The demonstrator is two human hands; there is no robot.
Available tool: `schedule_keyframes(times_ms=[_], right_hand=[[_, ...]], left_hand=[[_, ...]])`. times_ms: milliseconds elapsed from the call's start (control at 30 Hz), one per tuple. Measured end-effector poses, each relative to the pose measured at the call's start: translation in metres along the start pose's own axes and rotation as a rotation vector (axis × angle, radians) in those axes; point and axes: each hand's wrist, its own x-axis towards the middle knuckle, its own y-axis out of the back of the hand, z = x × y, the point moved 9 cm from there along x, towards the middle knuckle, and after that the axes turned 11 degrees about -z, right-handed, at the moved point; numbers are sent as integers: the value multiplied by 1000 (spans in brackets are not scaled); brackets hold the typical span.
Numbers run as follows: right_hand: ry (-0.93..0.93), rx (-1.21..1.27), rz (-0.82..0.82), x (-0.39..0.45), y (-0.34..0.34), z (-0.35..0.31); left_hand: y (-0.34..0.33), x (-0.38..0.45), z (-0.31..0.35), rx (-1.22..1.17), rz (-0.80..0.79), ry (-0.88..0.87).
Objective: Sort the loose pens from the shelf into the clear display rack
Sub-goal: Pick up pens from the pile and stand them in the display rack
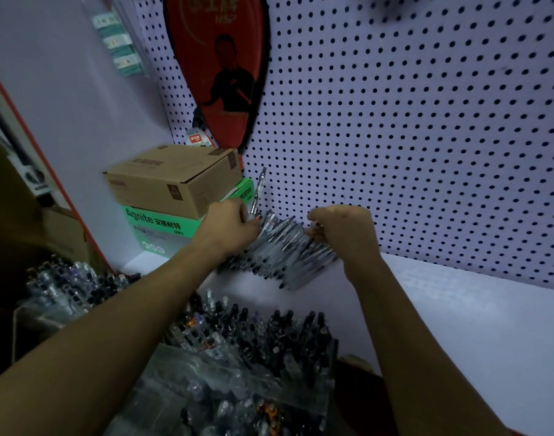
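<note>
Rack (pixel 237 357) nearest, part full; pickup step: left hand (pixel 230 226) pinching one pen (pixel 257 191) upright, right hand (pixel 341 236) clenched on pile (pixel 278 250) between both hands on shelf (pixel 442 309); next, probably carry down to rack.

I am in a shop that sells pens and sports things. Behind the white shelf (pixel 458 309) is a white metal wall full of little round holes (pixel 411 121) for hanging goods. A red and black bat case (pixel 219 67) hangs on it. Brown cardboard and green boxes (pixel 175 190) are stacked up. Clear plastic racks full of pens (pixel 253 357) stand close to me.
</note>
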Motion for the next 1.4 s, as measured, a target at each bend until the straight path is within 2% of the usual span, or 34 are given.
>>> schedule_keyframes(times_ms=[67, 133, 233, 367, 500, 633, 900, 1000, 1133, 1267, 1400], right_hand=[[11, 16, -44, -9, -1, -5], [-34, 10, -17, -17, 4, -4], [-142, 118, -17, -28, 1, -1], [-143, 185, -51, -43, -9, -17], [-204, 392, -188, -63, -36, -36], [-145, 249, -312, -88, -65, -66], [-62, 85, -356, -123, -103, -80], [42, -142, -397, -140, -112, -82], [221, -460, -393, -161, -118, -91], [199, -576, -396, -173, -117, -83], [303, -708, -332, -189, -115, -93]], left_hand=[[5, -2, 5, -38, -10, -4], [10, -4, 5, -137, -30, 27], [12, -18, 2, -424, -106, 84], [13, -54, 9, -767, -192, 133], [22, -90, 20, -907, -222, 117], [38, -132, 19, -917, -206, 88], [49, -203, -21, -797, -89, 78], [43, -225, -37, -737, -72, 58], [40, -240, -59, -618, -44, 54], [26, -246, -69, -551, -88, 53], [19, -246, -64, -419, -124, -23]])
